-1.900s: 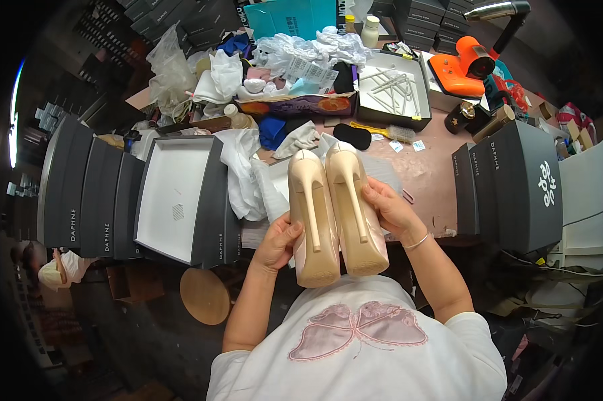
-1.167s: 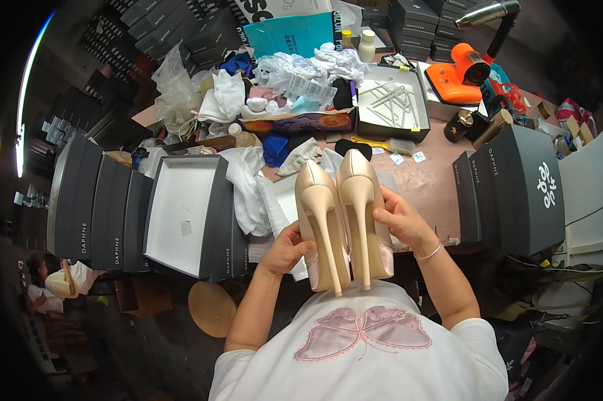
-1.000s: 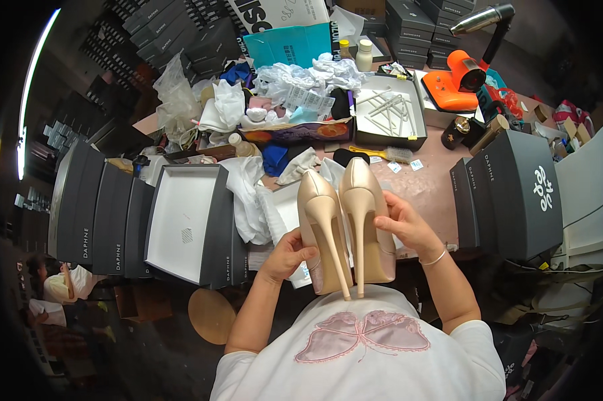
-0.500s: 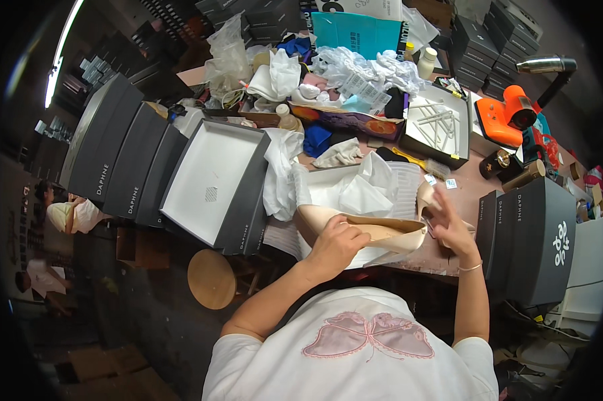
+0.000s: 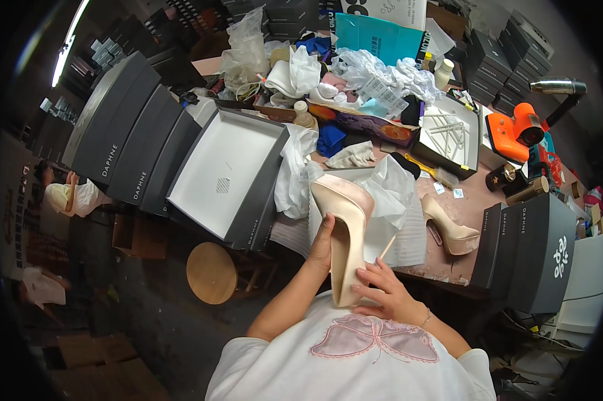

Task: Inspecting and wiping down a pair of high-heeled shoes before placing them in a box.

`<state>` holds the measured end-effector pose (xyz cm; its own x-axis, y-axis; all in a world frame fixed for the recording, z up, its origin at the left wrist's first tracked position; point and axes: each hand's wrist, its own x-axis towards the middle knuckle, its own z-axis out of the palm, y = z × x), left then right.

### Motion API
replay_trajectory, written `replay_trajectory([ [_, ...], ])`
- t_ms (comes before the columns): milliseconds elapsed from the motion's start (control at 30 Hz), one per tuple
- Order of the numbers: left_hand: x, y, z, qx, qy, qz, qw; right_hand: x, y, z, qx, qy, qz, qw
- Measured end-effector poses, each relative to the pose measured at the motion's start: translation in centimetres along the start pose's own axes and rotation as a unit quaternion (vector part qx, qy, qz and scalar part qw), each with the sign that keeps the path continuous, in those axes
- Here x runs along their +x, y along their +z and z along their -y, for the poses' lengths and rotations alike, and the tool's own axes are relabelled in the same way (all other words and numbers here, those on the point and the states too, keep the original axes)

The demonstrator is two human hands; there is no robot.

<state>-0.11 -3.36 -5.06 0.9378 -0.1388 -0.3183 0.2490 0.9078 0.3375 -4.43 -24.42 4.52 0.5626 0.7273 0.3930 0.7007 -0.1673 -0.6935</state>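
Note:
A beige high-heeled shoe (image 5: 352,230) is held up close to my chest, toe pointing away and opening turned partly to the left. My left hand (image 5: 322,244) grips its side, thumb up along the edge. At the heel end, my right hand (image 5: 389,294) closes on the shoe, fingers by the thin heel, which sticks up past them. A matching second shoe (image 5: 451,228) lies on the table to the right, apart from both hands. Beneath the held shoe are white tissue paper (image 5: 389,187) and ribbed white wrapping (image 5: 413,224).
An open grey shoe box (image 5: 229,175) leans at left beside more grey boxes (image 5: 124,144). More boxes (image 5: 525,247) stand at right. A yellow-handled brush (image 5: 428,168), a tray of white sticks (image 5: 446,130) and an orange device (image 5: 512,134) lie beyond. A round stool (image 5: 212,273) stands lower left.
The held shoe has swung from lying sideways to toe-away and come nearer my chest. My right hand has left the area of the second shoe and moved left onto the held one.

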Motion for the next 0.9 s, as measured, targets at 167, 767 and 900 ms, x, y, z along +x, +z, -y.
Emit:
replay_trajectory([
  [167, 0.8, 1.7, -1.8, -0.350, -0.156, 0.184, 0.905, 0.4, -2.3, -0.3, -0.001, 0.074, -0.154, 0.985],
  [767, 5.3, 12.0, -3.1, 0.657, 0.397, 0.073, 0.637, -6.3, -6.7, -2.6, 0.028, 0.276, -0.198, 0.940],
  [900, 12.2, 13.3, -4.1, 0.934, 0.100, -0.022, 0.343, -11.5, -9.9, -3.1, 0.347, 0.347, -0.308, 0.815],
])
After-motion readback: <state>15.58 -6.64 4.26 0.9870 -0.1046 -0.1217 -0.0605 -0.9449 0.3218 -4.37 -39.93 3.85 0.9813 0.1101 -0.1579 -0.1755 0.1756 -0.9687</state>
